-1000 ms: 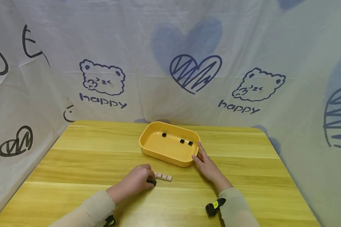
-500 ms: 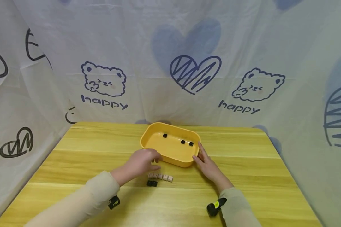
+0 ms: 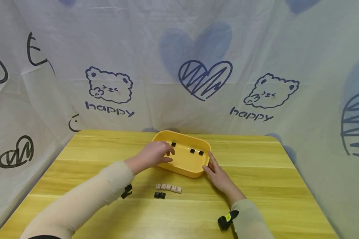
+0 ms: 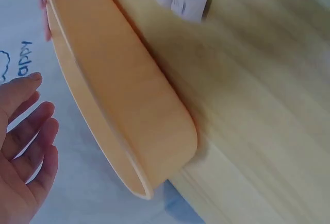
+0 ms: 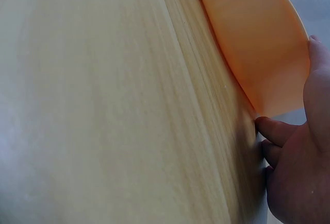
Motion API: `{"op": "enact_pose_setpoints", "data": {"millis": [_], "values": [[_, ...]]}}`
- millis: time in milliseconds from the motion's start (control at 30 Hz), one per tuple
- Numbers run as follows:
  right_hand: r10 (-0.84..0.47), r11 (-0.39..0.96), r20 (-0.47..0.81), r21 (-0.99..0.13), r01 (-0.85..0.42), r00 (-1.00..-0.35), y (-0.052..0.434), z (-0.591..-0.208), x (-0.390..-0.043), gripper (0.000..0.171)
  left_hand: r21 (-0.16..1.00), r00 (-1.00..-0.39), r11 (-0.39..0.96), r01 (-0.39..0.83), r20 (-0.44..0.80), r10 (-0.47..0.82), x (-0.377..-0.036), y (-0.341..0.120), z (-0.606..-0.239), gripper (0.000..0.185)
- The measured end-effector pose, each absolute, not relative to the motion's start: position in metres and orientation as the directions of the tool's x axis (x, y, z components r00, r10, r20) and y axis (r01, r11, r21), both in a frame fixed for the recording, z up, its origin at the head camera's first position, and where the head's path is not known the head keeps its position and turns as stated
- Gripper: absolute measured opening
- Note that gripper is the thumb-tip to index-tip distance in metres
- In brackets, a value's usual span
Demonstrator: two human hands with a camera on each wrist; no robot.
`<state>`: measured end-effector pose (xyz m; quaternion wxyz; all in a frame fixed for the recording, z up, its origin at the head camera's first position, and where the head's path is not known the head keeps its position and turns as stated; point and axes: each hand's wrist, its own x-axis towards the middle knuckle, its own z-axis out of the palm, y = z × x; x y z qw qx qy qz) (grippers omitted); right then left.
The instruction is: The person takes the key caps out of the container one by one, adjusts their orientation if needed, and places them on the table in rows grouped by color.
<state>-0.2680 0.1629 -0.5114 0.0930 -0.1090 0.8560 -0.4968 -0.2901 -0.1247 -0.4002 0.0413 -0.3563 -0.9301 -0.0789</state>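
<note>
Tray [image 3: 182, 166] — left hand [image 3: 155, 154] over it.

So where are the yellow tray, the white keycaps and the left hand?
tray [image 3: 183, 170], head view, front wall.
white keycaps [image 3: 168, 188], head view, middle cap of the row.
left hand [image 3: 154, 155], head view, back of the hand.

A wooden tabletop [image 3: 257, 186] with pale yellow-green grain bands fills the lower part of the head view. Toward 6 o'clock from the tabletop's middle, five beige keycaps [image 3: 168, 188] lie in a row, touching one another. Just below the row's left end, two black keycaps [image 3: 160, 195] sit side by side. A white printed cloth [image 3: 179, 66] hangs behind and around the tabletop. It carries a scribbled blue heart [image 3: 205, 78] at 12 o'clock and bear drawings [image 3: 109, 85] over the word "happy" at 10 and 2 o'clock.
</note>
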Motion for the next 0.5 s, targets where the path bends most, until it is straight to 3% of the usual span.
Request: {"op": "enact_pose_setpoints", "data": {"millis": [500], "values": [[-0.277, 0.490, -0.042, -0.866, -0.103, -0.960, 0.163, -0.511, -0.268, 0.075, 0.042, -0.667, 0.670, 0.741, -0.063, 0.742, -0.353, -0.117, -0.397, 0.017]]}}
